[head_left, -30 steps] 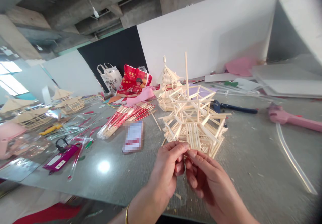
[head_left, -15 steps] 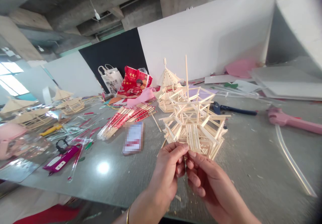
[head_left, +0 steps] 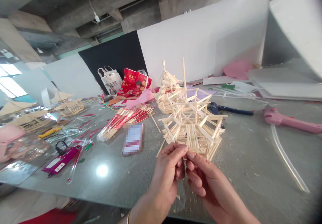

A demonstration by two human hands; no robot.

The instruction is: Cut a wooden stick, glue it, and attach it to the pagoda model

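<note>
1. Stick model [head_left: 192,125]: open lattice of pale wooden sticks, standing upright on the grey surface [head_left: 251,163], right in front of me. One long stick rises straight up out of its middle.
2. My left hand [head_left: 167,175]: fingers curled, thumb and forefinger tips pinched on the model's near bottom edge. Gold bangle at that wrist.
3. My right hand [head_left: 206,183]: same pose, fingertips closed on the same bottom edge, just beside the left hand's. The tips of both hands nearly touch.
4. What exactly sits between the fingertips: can't tell, too small; maybe one stick of the lattice.
5. Finished pavilion model [head_left: 168,91] with a pointed roof stands behind the lattice, partly hidden by it.
6. Bundle of sticks in red-and-white wrappers [head_left: 125,120] lies left of the model, well apart. A small card [head_left: 132,139], blurred, lies flat just in front of the bundle.
7. Pink glue gun [head_left: 289,121] lies far right on the surface; a clear glue stick [head_left: 286,160] runs beside it toward me.
8. Blue-handled tool [head_left: 232,109] lies behind the model, to the right.
9. Red bag [head_left: 134,83] and white tote bag [head_left: 110,79] stand at the back against the boards.
10. Purple tool [head_left: 61,155] and more stick models [head_left: 69,106] sit far left.
</note>
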